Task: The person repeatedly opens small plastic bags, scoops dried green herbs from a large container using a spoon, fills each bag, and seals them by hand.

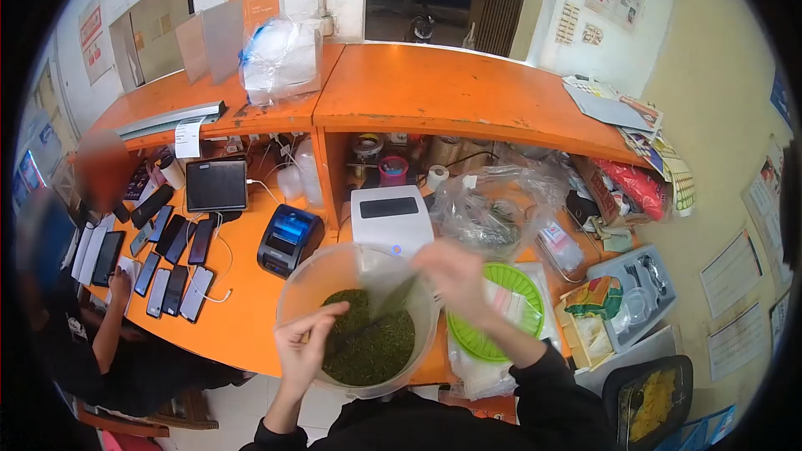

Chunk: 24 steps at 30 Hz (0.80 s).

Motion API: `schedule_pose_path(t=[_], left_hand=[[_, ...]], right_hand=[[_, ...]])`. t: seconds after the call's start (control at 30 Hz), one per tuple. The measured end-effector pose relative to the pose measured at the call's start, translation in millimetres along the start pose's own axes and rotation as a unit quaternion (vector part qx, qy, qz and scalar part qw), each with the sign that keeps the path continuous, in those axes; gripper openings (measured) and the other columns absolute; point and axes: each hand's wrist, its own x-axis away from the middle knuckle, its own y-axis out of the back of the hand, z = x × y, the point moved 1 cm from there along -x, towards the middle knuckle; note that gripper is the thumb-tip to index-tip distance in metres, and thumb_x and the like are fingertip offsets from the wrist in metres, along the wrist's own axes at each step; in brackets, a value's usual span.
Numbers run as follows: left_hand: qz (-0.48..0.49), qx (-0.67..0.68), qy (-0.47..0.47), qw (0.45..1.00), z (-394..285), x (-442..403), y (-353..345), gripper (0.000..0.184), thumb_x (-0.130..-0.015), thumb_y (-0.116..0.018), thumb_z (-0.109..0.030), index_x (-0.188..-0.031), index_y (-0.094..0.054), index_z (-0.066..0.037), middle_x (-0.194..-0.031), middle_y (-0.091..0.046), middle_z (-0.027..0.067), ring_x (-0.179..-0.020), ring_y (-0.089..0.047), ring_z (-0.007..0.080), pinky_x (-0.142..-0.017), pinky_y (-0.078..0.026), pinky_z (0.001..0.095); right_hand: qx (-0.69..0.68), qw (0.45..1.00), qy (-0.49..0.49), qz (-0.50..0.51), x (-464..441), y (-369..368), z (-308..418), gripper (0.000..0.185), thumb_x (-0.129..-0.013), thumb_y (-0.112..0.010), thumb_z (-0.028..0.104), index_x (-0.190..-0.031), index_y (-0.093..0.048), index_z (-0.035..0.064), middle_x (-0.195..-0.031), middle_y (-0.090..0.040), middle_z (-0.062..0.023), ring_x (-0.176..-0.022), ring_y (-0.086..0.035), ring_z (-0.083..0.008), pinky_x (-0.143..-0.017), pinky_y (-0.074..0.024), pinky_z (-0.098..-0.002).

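A large translucent plastic bucket (288,296) stands in front of me, its lower part filled with finely chopped green leaves (380,359). My left hand (305,342) is at the bucket's left side, fingers closed in a pinch; what they hold is unclear. A dark, narrow shape lies over the leaves near it. My right hand (455,276), blurred, is closed above the bucket's right rim. From its fingers a thin translucent greenish piece (391,296), resembling a small plastic bag, slants down into the bucket. Right of the bucket is a bright green ribbed plastic lid or tray (518,317).
Behind the bucket are a white device (391,215) and a black printer (290,238). Several phones (175,284) and a tablet (216,185) lie leftward, beside a seated person (92,309). Rightward are plastic bags (493,213) and a grey cutlery tray (639,292). An orange shelf (451,96) rises behind.
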Motion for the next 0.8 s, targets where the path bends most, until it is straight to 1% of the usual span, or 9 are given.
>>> schedule_pose_path(t=[0.07,0.17,0.27,0.37,0.5,0.57,0.63,0.73,0.8], left_hand=[[-0.037,0.016,-0.003,0.999,5.7,0.1,12.4,0.02,-0.089,-0.052,-0.005,-0.094,-0.066,0.008,-0.093,-0.068,0.0156,-0.09,-0.064,0.0197,-0.083,-0.048,0.0293],[-0.046,0.014,-0.002,0.999,11.0,7.4,21.5,0.025,-0.092,-0.048,-0.009,-0.104,-0.062,0.008,-0.098,-0.066,0.0162,-0.094,-0.062,0.0199,-0.086,-0.046,0.0301],[-0.029,-0.007,0.006,1.0,13.1,13.8,28.0,0.03,-0.094,-0.044,-0.012,-0.114,-0.056,0.007,-0.103,-0.065,0.0165,-0.097,-0.061,0.0196,-0.089,-0.044,0.0309],[-0.019,-0.037,0.02,0.999,8.9,17.7,30.2,0.032,-0.094,-0.043,-0.012,-0.118,-0.054,0.007,-0.103,-0.065,0.0163,-0.097,-0.06,0.0188,-0.09,-0.042,0.0304],[-0.032,-0.065,0.015,0.997,6.7,17.0,27.7,0.029,-0.093,-0.045,-0.008,-0.116,-0.055,0.006,-0.101,-0.065,0.0162,-0.097,-0.059,0.0175,-0.089,-0.041,0.0293],[-0.034,-0.08,0.021,0.996,2.2,17.1,27.8,0.028,-0.092,-0.046,-0.007,-0.116,-0.055,0.005,-0.101,-0.065,0.0161,-0.097,-0.059,0.0173,-0.089,-0.041,0.0294],[-0.039,-0.078,0.018,0.996,5.1,17.2,29.9,0.026,-0.092,-0.046,-0.006,-0.114,-0.056,0.005,-0.1,-0.065,0.0163,-0.097,-0.06,0.0183,-0.089,-0.042,0.0299],[-0.04,-0.07,0.02,0.997,8.7,15.1,32.0,0.025,-0.092,-0.046,-0.006,-0.112,-0.057,0.005,-0.099,-0.065,0.0163,-0.097,-0.06,0.0188,-0.088,-0.042,0.03],[-0.031,-0.067,0.016,0.997,12.0,12.0,30.9,0.024,-0.092,-0.047,-0.006,-0.111,-0.057,0.005,-0.098,-0.065,0.0163,-0.097,-0.06,0.0191,-0.088,-0.043,0.03]], right_hand=[[0.074,0.991,-0.031,-0.108,-25.6,51.5,-15.8,0.016,-0.08,-0.051,-0.007,-0.085,-0.064,0.0005,-0.083,-0.062,-0.0049,-0.066,-0.057,-0.0106,-0.057,-0.0455,-0.0222],[0.303,0.942,0.058,-0.128,-47.5,121.7,-62.0,0.019,-0.081,-0.064,0.006,-0.099,-0.065,0.0005,-0.082,-0.06,-0.0091,-0.067,-0.057,-0.0148,-0.062,-0.0462,-0.0259],[0.302,0.936,-0.036,-0.175,-34.9,142.1,-73.9,0.029,-0.077,-0.069,0.012,-0.104,-0.065,0.0013,-0.088,-0.06,-0.0089,-0.067,-0.057,-0.0155,-0.062,-0.0463,-0.0266],[0.288,0.94,-0.082,-0.164,-10.2,145.4,-60.6,0.033,-0.074,-0.072,0.015,-0.104,-0.064,0.0013,-0.09,-0.059,-0.0082,-0.068,-0.057,-0.0157,-0.063,-0.0466,-0.0279],[0.346,0.907,-0.236,0.037,64.8,165.7,-111.4,0.028,-0.079,-0.068,0.018,-0.104,-0.066,0.0056,-0.095,-0.066,-0.0119,-0.074,-0.061,-0.018,-0.061,-0.0472,-0.0306],[0.437,0.778,-0.411,0.187,104.2,171.4,-128.6,0.037,-0.077,-0.069,0.029,-0.104,-0.065,0.0039,-0.091,-0.066,-0.0167,-0.078,-0.064,-0.0254,-0.062,-0.0476,-0.0355],[0.447,0.775,-0.415,0.168,163.2,171.3,-140.8,0.045,-0.073,-0.071,0.035,-0.103,-0.064,0.0016,-0.085,-0.065,-0.0187,-0.078,-0.064,-0.0295,-0.064,-0.0483,-0.0383],[0.508,0.769,-0.382,0.067,206.0,144.6,-137.9,0.043,-0.069,-0.073,0.028,-0.1,-0.063,-0.0002,-0.081,-0.064,-0.0201,-0.078,-0.064,-0.0316,-0.066,-0.0497,-0.0376],[0.418,0.783,-0.456,0.064,218.0,139.8,-133.7,0.034,-0.068,-0.072,0.023,-0.092,-0.066,0.0003,-0.082,-0.065,-0.0193,-0.079,-0.064,-0.0321,-0.067,-0.0502,-0.037]])
